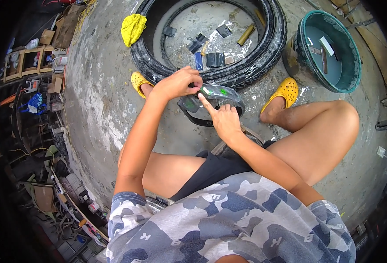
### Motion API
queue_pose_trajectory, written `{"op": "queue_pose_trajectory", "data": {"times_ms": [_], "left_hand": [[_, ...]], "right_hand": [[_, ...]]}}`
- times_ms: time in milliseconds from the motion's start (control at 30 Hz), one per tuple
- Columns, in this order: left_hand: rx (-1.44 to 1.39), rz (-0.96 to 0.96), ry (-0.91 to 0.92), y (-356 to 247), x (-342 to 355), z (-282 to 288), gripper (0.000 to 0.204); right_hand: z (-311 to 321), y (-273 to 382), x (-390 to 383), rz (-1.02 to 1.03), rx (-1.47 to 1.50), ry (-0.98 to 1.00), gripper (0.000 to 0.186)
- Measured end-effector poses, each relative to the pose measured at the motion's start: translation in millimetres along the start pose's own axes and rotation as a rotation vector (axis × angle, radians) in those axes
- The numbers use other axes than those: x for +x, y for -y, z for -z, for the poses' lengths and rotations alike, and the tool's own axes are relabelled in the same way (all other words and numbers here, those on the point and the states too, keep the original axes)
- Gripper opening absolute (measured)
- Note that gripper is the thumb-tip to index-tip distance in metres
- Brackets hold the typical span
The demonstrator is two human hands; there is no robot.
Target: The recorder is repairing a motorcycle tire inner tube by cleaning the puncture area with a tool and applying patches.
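A black rubber inner tube (235, 97) with bright green marks lies looped in front of me, between my legs. My left hand (180, 83) is at its upper left side, thumb and fingertips pinched together beside a small pale patch-like spot on the rubber. What sits in that pinch is too small to make out. From the right, my right hand (225, 120) grips the tube, its index finger stretched toward the left fingertips and pressed on the surface. The other fingers curl over the tube's inner edge.
Beyond the tube a large black tire (275, 37) lies flat, a yellow cloth (133, 30) on its left side. Inside its ring are dark rubber pieces (215, 59) and a brass-coloured cylinder (246, 35). A green bucket (354, 65) of greyish water stands right. Cluttered shelves (27, 63) line the left.
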State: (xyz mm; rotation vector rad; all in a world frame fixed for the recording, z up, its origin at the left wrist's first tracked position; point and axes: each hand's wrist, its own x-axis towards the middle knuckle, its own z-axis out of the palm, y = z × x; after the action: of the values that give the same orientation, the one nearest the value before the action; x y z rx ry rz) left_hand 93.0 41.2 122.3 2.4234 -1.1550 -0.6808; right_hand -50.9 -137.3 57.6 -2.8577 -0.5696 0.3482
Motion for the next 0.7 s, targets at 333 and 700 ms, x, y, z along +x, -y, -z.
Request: {"op": "queue_pose_trajectory", "data": {"times_ms": [333,700], "left_hand": [[-0.139,-0.042,0.006,-3.4,8.9,-12.3,0.015],[-0.088,-0.11,-0.086,-16.7,22.5,-30.6,0.016]], "right_hand": [[-2.5,1.2,1.2,-0.01,0.013,-0.003,0.092],[-14.5,2.0,0.2,0.013,0.026,-0.025,0.083]]}}
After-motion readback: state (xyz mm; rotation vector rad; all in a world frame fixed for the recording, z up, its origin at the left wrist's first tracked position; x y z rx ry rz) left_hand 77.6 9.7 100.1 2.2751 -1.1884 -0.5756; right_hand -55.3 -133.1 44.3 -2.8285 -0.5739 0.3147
